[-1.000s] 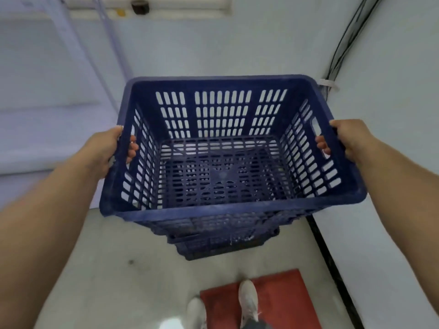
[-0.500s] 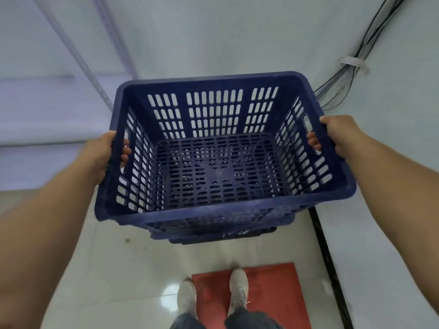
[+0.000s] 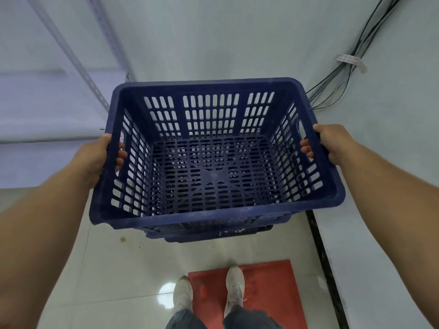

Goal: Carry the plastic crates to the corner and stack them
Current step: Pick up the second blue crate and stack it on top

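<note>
While both hands grip it, the slotted blue crate (image 3: 213, 167) sits empty.

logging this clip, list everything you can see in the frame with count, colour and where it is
top crate: one, dark blue, slotted, held over the stack
stacked crates: count unclear, dark blue, only edges show beneath the top crate
mat: one, red, on the floor underfoot
cables: a bundle, black, down the right wall
shelf frame: pale, on the left
shoes: two, white, one on the mat
left hand: grips the left rim
right hand: grips the right rim
</note>
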### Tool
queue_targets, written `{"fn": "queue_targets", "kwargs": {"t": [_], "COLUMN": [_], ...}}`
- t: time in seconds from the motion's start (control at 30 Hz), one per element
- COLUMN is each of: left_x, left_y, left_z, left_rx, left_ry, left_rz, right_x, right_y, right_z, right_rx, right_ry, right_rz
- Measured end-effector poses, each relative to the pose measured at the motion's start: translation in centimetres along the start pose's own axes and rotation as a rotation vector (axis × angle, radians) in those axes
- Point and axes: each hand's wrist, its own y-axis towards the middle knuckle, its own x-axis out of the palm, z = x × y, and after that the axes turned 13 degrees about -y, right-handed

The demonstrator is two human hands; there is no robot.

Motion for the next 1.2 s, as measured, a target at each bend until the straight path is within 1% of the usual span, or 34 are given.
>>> {"fn": "queue_targets", "kwargs": {"t": [0.13,0.33,0.67,0.87,0.97,1.1,1.17,1.2], "left_x": [0.5,0.9,1.4,1.5,1.5,1.5,1.6,1.6], "left_y": [-0.6,-0.7,-0.6,-0.7,-0.5,-0.6,-0.6,-0.6], "left_z": [-0.1,-0.7,-0.7,-0.6,-0.7,-0.7,-0.2,0.1], "left_rx": [0.029,0.072,0.106,0.101,0.104,0.088,0.078,0.086], "left_ry": [0.014,0.062,0.095,0.089,0.123,0.175,0.275,0.374], "left_rz": [0.042,0.106,0.136,0.158,0.171,0.190,0.207,0.216], "right_x": [0.0,0.4,0.5,0.8,0.9,1.0,1.2,1.2], "right_y": [0.2,0.8,0.9,0.9,1.0,1.2,1.3,1.2], "right_z": [-0.1,-0.5,-0.2,-0.3,-0.3,-0.4,-0.7,-0.7], "right_rx": [0.002,-0.034,-0.064,-0.063,-0.058,-0.034,-0.026,-0.051], "right_ry": [-0.009,-0.015,0.002,-0.017,-0.020,-0.085,-0.190,-0.276], "right_rz": [0.007,0.063,0.063,0.107,0.118,0.143,0.184,0.211]}}
